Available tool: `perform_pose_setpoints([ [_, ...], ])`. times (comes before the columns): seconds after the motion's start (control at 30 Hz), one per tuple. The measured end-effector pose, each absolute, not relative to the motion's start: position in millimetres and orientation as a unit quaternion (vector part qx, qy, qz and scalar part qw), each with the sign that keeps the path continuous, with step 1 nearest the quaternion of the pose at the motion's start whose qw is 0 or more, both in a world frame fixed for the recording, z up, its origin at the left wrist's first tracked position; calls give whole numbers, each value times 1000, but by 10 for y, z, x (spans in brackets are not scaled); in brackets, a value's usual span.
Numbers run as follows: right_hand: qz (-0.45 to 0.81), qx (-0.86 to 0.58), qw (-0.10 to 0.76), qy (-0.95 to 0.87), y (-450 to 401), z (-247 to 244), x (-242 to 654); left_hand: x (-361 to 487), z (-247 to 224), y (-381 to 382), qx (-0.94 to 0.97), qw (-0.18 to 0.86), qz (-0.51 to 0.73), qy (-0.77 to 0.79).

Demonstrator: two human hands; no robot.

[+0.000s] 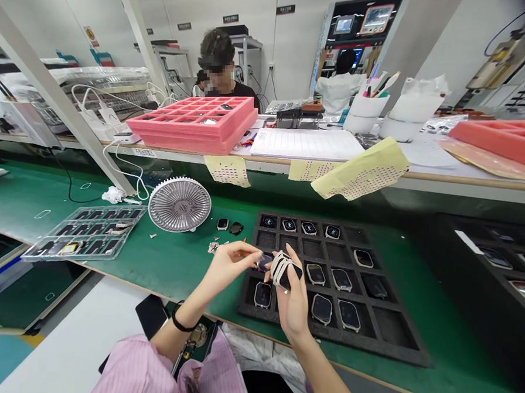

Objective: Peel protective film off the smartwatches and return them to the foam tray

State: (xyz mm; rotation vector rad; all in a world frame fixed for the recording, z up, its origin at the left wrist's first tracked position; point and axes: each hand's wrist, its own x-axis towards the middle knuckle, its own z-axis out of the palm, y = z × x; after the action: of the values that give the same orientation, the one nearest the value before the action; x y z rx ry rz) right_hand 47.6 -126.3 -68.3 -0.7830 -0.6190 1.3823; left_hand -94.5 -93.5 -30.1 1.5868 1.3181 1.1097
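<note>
My right hand is wrapped round a small stack of smartwatch cases with pale metal rims and dark screens, held above the tray. Thumb and fingers of my left hand are pinched at the edge of a dark smartwatch, just left of the stack. Below both hands lies a black foam tray with square compartments, several of them holding strapless smartwatches. Part of the tray's middle is hidden by my hands.
A round white fan stands left of the tray, near two loose watch parts. Farther left is a clear plastic tray of dark parts. A shelf holds pink foam trays. Behind it sits a person.
</note>
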Motion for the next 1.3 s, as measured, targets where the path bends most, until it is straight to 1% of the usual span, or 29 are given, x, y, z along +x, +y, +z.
perform_pose_setpoints([
  [0.03, 604, -354, 659, -276, -1269, -691, 470, -847, -262, -999, 598, 441, 458, 489],
  [0.07, 595, -363, 660, -279, -1275, -700, 465, -752, -240, -1056, 573, 471, 480, 468],
  [0.13, 579, -375, 663, -289, -1288, -716, 461, -592, -237, -1141, 545, 485, 516, 449],
  [0.33, 547, -387, 670, -319, -1303, -758, 474, -406, -343, -1218, 533, 425, 593, 429],
  [0.43, 529, -399, 669, -336, -1306, -798, 476, -368, -392, -1247, 542, 403, 604, 424],
  [0.6, 483, -410, 684, -361, -1310, -840, 484, -329, -461, -1301, 580, 329, 606, 435],
  [0.67, 463, -414, 695, -363, -1301, -836, 500, -353, -477, -1296, 593, 372, 577, 421],
  [0.8, 459, -416, 694, -367, -1286, -816, 552, -450, -520, -1274, 563, 591, 450, 363],
  [0.87, 464, -410, 687, -380, -1292, -805, 572, -490, -551, -1273, 536, 652, 416, 338],
  [1.07, 476, -397, 673, -403, -1308, -787, 602, -509, -635, -1274, 486, 711, 416, 294],
  [1.3, 515, -389, 645, -409, -1286, -783, 658, -581, -608, -1179, 475, 755, 353, 282],
])
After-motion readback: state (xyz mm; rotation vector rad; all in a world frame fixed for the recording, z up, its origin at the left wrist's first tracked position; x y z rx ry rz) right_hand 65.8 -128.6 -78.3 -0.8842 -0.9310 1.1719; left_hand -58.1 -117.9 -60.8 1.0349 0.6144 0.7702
